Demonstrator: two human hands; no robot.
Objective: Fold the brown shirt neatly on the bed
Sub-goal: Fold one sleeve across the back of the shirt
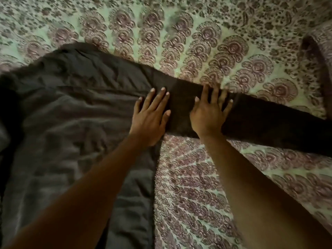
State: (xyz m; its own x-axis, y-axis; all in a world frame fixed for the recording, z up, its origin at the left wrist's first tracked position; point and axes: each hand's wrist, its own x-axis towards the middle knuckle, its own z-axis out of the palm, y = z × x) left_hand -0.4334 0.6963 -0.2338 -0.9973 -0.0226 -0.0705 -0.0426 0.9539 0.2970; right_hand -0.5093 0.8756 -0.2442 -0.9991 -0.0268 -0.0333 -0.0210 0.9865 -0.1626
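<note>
The shirt [71, 108] lies spread on the bed [197, 177], body leftmost. At its shoulder, the left hand [150, 119] presses flat, fingers straight, likely anchoring it. Right of that, the right hand [209, 114] flattens the outstretched sleeve [269, 126], gripping nothing.

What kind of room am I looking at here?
Most likely a bedroom: a patterned bedspread covers a soft bed, and a brown shirt lies spread on it under both flat hands, left and right.

One head-worn view looks steeply down. It sits close above the patterned, green-and-maroon cloth-covered bed [224, 51]. Both forearms reach forward from the lower edge.
</note>
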